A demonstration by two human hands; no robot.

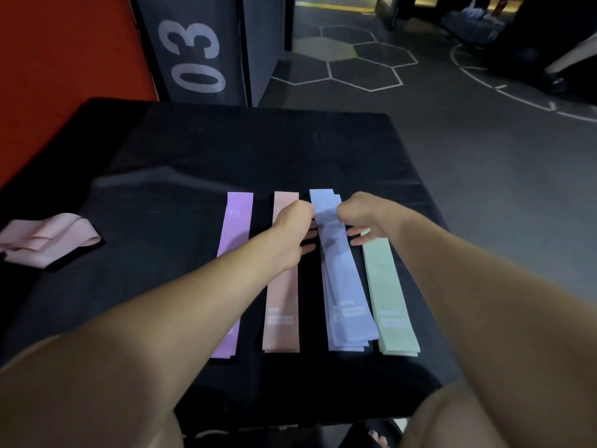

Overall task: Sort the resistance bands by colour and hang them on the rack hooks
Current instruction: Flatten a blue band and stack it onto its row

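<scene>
Where both hands [326, 226] pinch, blue bands [342, 286] lie between

Both hands, left hand [292, 229] and right hand [363, 218], pinch blue bands [342, 279] on black table [161, 156].

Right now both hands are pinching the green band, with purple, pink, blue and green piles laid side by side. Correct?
Not quite. The head view shows both hands, left and right, pinching the blue band, not the green. The purple, pink, blue and green piles do lie side by side.
</scene>
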